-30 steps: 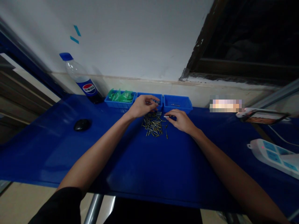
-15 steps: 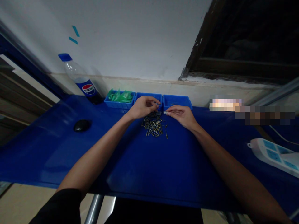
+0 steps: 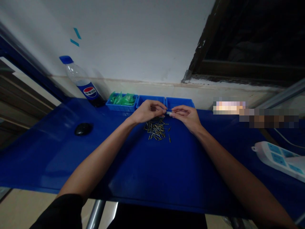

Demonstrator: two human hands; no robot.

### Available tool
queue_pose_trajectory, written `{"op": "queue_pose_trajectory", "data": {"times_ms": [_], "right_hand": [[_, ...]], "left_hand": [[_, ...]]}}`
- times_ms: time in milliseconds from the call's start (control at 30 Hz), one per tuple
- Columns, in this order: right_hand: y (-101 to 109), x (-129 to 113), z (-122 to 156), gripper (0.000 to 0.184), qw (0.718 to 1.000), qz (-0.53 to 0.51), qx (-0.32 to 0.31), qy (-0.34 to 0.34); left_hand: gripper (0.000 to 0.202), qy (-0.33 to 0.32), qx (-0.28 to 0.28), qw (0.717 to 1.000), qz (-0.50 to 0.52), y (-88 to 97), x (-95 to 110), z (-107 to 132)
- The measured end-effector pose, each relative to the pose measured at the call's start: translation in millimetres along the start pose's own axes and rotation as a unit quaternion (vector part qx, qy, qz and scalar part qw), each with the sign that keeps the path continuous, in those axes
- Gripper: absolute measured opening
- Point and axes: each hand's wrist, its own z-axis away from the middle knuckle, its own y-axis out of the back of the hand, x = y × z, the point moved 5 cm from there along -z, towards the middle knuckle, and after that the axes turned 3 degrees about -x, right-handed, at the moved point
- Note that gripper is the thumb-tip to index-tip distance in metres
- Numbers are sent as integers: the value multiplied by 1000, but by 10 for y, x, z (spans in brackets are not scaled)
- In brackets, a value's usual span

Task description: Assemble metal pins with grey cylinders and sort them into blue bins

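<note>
My left hand (image 3: 148, 111) is closed in a pinch, its fingertips almost meeting those of my right hand. Whatever it grips is hidden. Between thumb and fingers, my right hand (image 3: 187, 117) pinches a small whitish piece (image 3: 168, 112), whose left end reaches the left fingertips. Just below both hands lies a loose pile of thin metal pins (image 3: 156, 129) with brass-coloured parts, with a few pins apart on its right. Behind the hands stand a middle blue bin (image 3: 152, 97) and a right blue bin (image 3: 181, 101), both partly covered by my fingers.
A left blue bin (image 3: 119, 107) holds green plastic packets (image 3: 122, 99). Further left are a Pepsi bottle (image 3: 87, 86) and a black computer mouse (image 3: 83, 128). A white power strip (image 3: 278, 159) lies on the right of the blue tabletop (image 3: 152, 178). A wall (image 3: 143, 41) rises behind.
My hands have come together above the pile, the left moving slightly right and the right raising the whitish piece a little. The gap between the fingertips has narrowed.
</note>
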Motion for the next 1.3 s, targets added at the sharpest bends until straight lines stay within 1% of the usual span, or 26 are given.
{"op": "queue_pose_trajectory", "data": {"times_ms": [167,367,533,567,633,767,867,967,1033,1100,1200,1300], "right_hand": [[-53,-27,11,31,1000,3,-10,4],[-93,-62,24,29,1000,-5,-11,5],[-102,-37,30,30,1000,-11,-4,9],[-101,-29,28,29,1000,-11,-5,11],[-95,-7,19,27,1000,-7,-7,13],[-92,47,9,25,999,30,-26,11],[-123,53,35,23,993,103,-55,27],[-198,8,84,23,975,184,-100,70],[-257,-20,117,25,962,217,-134,98],[-311,-29,139,28,950,237,-165,116],[-369,-14,156,33,934,263,-202,132],[-382,0,154,34,921,291,-210,151]], "left_hand": [[22,-6,-1,1000,10,-32,10,8],[24,3,-2,1000,-15,-59,-65,3],[24,44,-29,997,61,-131,-120,11],[22,49,-24,996,76,-136,-125,13],[18,53,7,994,94,-117,-134,15],[15,47,97,990,94,12,-170,8],[18,28,169,983,67,158,-211,4],[25,17,217,975,45,272,-260,6],[29,21,226,973,38,301,-284,5],[28,25,221,974,33,290,-289,1],[22,24,196,980,25,228,-263,-13],[20,18,167,986,16,164,-233,-28]]}}
